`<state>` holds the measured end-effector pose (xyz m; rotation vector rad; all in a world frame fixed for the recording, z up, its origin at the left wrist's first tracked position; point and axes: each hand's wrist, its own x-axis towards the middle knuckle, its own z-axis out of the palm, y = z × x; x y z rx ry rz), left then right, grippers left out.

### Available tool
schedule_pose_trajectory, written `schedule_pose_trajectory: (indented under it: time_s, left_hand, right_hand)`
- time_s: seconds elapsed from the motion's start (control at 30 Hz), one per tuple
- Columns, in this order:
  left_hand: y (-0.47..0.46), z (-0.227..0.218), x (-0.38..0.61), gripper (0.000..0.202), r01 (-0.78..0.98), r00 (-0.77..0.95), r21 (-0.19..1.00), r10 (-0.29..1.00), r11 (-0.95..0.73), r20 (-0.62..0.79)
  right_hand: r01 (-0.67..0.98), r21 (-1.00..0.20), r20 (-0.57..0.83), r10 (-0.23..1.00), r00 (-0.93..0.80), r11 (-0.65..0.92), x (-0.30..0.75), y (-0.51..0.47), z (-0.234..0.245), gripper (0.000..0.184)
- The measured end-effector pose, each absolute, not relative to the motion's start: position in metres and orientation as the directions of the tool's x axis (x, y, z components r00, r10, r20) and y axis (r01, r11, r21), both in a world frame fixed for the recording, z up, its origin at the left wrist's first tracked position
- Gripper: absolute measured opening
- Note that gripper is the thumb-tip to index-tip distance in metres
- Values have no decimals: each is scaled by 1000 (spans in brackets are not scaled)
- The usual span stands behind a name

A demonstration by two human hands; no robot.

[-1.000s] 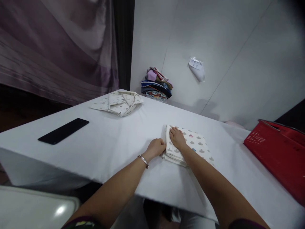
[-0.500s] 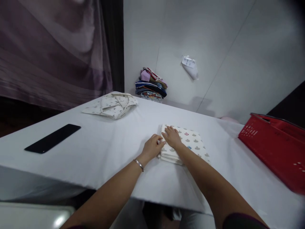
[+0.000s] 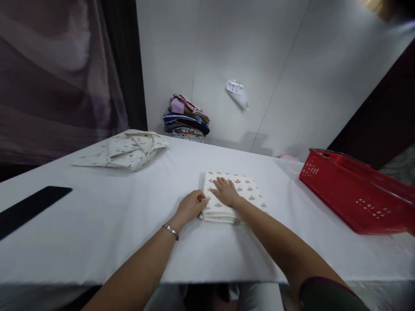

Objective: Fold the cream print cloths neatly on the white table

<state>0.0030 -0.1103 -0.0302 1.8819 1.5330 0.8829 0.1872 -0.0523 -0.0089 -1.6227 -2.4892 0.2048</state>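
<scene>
A folded white cloth [image 3: 246, 194] printed with grey shapes and a small red mark lies on the white-covered table. My right hand [image 3: 226, 193] rests flat on its top, fingers spread. At the cloth's left edge, my left hand [image 3: 192, 205] has thumb and fingers pinched together on the edge of the fabric; a metal bracelet circles that wrist. The folded layers show along the near side of the cloth, and my right forearm hides part of its near right.
A loosely folded printed garment [image 3: 129, 149] lies at the table's far left, with a flat black slab [image 3: 32, 207] nearer. A red plastic basket [image 3: 343, 190] stands on the right. Beyond the far edge is a stack of folded clothes [image 3: 186, 119] by the wall, where a paper note [image 3: 236, 90] hangs.
The view has turned right, so things sit further left and more of the red basket shows. My left fingers have closed on the cloth's edge; my right hand stays flat on top.
</scene>
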Motion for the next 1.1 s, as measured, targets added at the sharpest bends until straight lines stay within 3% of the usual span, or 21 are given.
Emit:
schedule_pose_trajectory:
  time_s: [0.13, 0.27, 0.37, 0.43, 0.63, 0.8, 0.9, 1.1]
  left_hand:
    - [-108, -34, 2, 22, 567, 141, 797, 978, -209, 156]
    - [-107, -39, -3, 23, 479, 147, 852, 976, -211, 159]
    - [-106, -35, -6, 23, 537, 133, 814, 975, -221, 177]
    - [-105, -26, -3, 22, 634, 114, 737, 971, -236, 212]
    - [-87, 9, 37, 36, 737, 220, 558, 916, -381, 335]
    - [-66, -7, 56, 54, 881, 263, 365, 952, -303, 156]
    - [-64, -20, 53, 57, 907, 229, 341, 969, -248, 93]
    - [-67, -21, 52, 57, 919, 218, 311, 970, -242, 109]
  right_hand:
    - [894, -229, 79, 923, -376, 384, 187, -57, -23, 51]
    - [797, -461, 146, 919, -366, 391, 204, -50, -10, 45]
    - [716, -656, 231, 967, -109, 237, 245, -48, 7, 37]
    - [676, -732, 217, 970, 106, 90, 280, -50, 15, 32]
    - [510, -832, -22, 932, 362, -218, 342, -60, 5, 23]
    - [330, -885, -212, 915, 345, -329, 343, -58, -9, 8]
    - [230, -912, -267, 918, 294, -339, 344, -55, -9, 8]
    - [100, -934, -323, 929, 180, -344, 348, -46, -14, 8]
